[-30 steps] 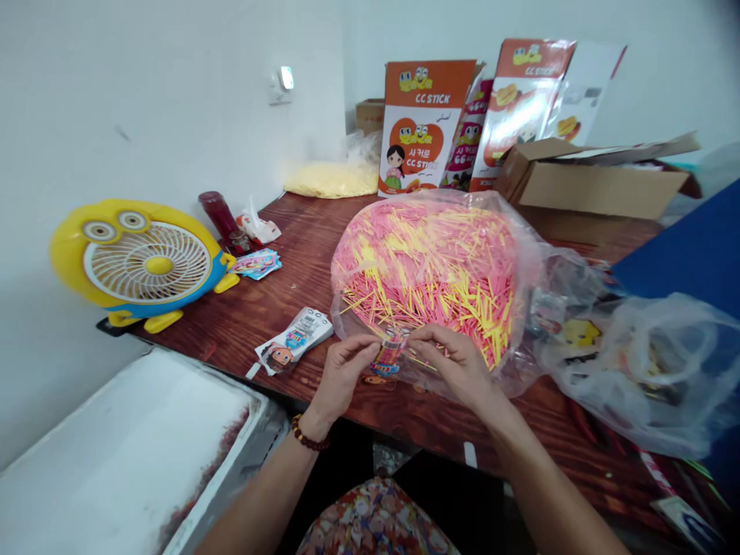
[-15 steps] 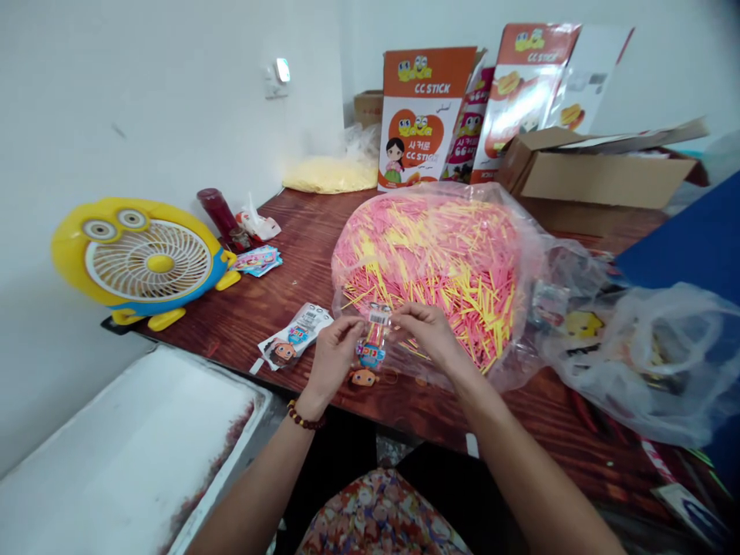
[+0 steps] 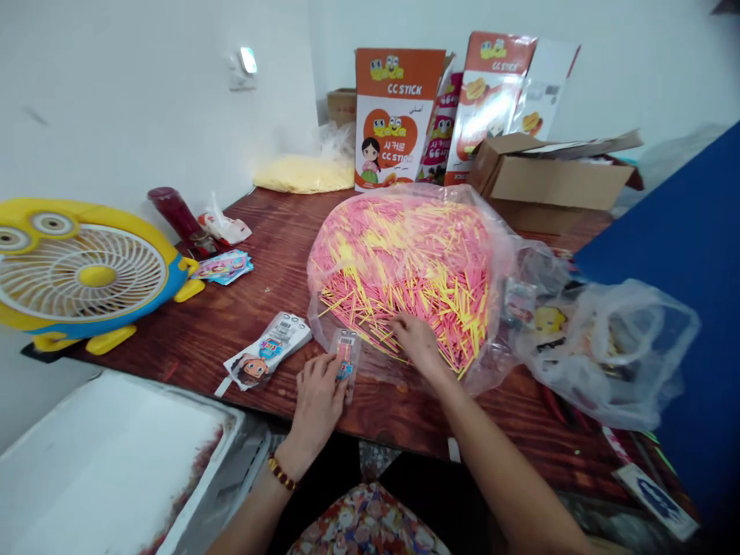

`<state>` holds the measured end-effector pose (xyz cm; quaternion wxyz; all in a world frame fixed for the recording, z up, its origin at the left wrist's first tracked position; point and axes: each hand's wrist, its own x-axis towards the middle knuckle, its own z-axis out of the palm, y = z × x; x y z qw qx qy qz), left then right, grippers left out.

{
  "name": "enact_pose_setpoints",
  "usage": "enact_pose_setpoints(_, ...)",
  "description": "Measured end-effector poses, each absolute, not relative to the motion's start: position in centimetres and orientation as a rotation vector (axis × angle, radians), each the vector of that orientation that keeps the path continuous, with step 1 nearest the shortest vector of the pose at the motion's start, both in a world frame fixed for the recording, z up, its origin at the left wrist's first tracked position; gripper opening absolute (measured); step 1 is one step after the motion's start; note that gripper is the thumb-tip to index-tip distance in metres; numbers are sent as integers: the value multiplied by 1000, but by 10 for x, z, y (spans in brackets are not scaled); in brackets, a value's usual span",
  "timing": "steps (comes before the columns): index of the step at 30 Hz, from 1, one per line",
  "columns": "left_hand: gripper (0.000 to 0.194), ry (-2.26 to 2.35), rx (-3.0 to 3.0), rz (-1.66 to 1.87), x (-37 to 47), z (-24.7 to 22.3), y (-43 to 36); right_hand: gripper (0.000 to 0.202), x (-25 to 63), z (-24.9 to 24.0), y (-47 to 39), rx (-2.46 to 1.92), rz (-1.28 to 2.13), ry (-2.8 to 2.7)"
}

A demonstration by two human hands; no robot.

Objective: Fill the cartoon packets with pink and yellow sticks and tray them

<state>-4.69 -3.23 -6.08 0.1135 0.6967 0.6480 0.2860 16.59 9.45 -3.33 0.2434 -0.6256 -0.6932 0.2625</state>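
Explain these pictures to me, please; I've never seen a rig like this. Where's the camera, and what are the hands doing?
There is no robot: these are a person's bare hands, all seen from one camera on the person's head, looking forward and down. The left hand touches a small printed packet on the wooden table. The right hand reaches into pink and yellow sticks; whether it grips any is unclear. Around them are more packets, a yellow fan and cardboard boxes.

Pink/yel sticks (image 3: 398,270) heaped in clr bag (image 3: 486,376), pkt (image 3: 345,356) at edge.
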Motion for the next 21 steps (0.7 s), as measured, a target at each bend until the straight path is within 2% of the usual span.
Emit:
enact_pose_setpoints(2, 38, 1910, 2047, 825, -47, -63, -39, 25, 191, -27, 111, -1926, 418, -1917)
enact_pose_setpoints(5, 35, 1979, 2032, 825, -60, -62, -39, 29, 214, -20, 133, -2135, 217, -2018)
enact_pose_setpoints(9, 34, 2192, 2008, 784, -99, -51, -23, 37, 210, -16, 145, -2230, 158, -2143)
enact_pose_setpoints(14, 41, 2491, 1906, 514, -151, -33, 6, 37, 190, -17, 149, -2324, 115, -2116)
enact_pose_setpoints(21, 51, 2534, 1716, 140, -168, -25, 23, 40, 185, -30, 151, -2337, -41, -2142)
